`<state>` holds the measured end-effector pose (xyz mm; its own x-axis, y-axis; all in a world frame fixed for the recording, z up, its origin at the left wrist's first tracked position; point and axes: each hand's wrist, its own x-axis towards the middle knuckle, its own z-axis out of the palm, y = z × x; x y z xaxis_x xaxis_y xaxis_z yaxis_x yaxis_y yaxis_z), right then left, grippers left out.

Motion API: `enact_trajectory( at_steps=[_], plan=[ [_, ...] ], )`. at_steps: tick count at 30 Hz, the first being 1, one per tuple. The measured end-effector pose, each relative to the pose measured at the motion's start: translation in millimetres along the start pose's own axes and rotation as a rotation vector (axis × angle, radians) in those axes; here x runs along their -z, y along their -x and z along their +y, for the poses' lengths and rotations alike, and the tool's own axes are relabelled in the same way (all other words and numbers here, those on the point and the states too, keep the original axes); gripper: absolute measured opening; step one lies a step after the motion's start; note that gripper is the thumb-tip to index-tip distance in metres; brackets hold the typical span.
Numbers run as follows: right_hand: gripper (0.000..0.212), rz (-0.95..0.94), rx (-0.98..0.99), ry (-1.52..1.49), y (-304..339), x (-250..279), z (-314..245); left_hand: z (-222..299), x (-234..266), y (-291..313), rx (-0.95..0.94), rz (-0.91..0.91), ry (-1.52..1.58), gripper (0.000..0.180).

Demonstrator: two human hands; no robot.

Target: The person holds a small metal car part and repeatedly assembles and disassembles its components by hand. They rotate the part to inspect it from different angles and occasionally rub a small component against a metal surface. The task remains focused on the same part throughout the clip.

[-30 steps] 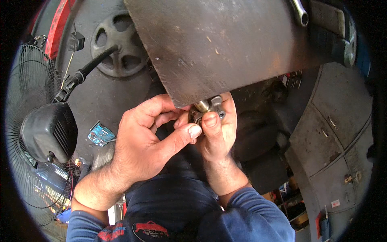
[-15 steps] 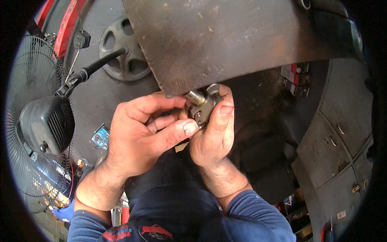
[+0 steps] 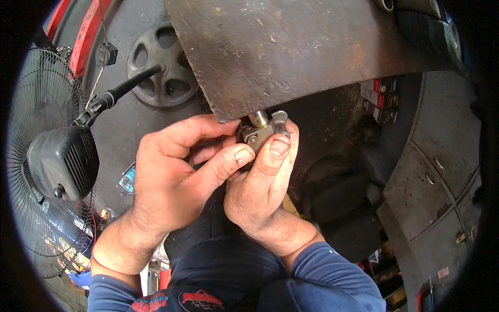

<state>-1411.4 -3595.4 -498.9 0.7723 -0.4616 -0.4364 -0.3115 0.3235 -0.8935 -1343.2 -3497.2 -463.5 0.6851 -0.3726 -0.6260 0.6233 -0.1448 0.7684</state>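
Both hands meet at a small metal mechanical part (image 3: pixel 260 134), just below the near corner of a worn steel tabletop (image 3: pixel 312 47). The part has a shiny round pin, a flat plate with a rivet, and a curved lug at its right. My left hand (image 3: pixel 174 164) is closed on its left side, thumb and fingers pinching it. My right hand (image 3: pixel 264 182) wraps it from below and the right, with the thumb pressed on its front. The palms hide the underside of the part.
At the left stands a black pedestal fan (image 3: pixel 60 161) with its wire cage and round base (image 3: pixel 161 65). A dark chair (image 3: pixel 338 192) is beyond my right arm. Grey metal cabinets (image 3: pixel 429 182) line the right. A blue item (image 3: pixel 128 179) lies on the floor by my left wrist.
The metal part has turned in my hands, its pin now more upright and its plate facing me more. My right hand has shifted slightly left with its wrist rotated.
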Motion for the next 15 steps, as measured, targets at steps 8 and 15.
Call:
enact_trajectory(
  at_steps=[8,15],
  plan=[
    [0.038,0.000,0.131,0.051,-7.9,-11.3,6.3,11.2,13.2,-10.8,0.089,-0.058,0.094,0.036],
    [0.043,-0.022,0.097,0.104,-13.3,-12.2,6.6,11.9,20.3,-16.5,0.099,-0.100,0.087,0.035]
  ],
)
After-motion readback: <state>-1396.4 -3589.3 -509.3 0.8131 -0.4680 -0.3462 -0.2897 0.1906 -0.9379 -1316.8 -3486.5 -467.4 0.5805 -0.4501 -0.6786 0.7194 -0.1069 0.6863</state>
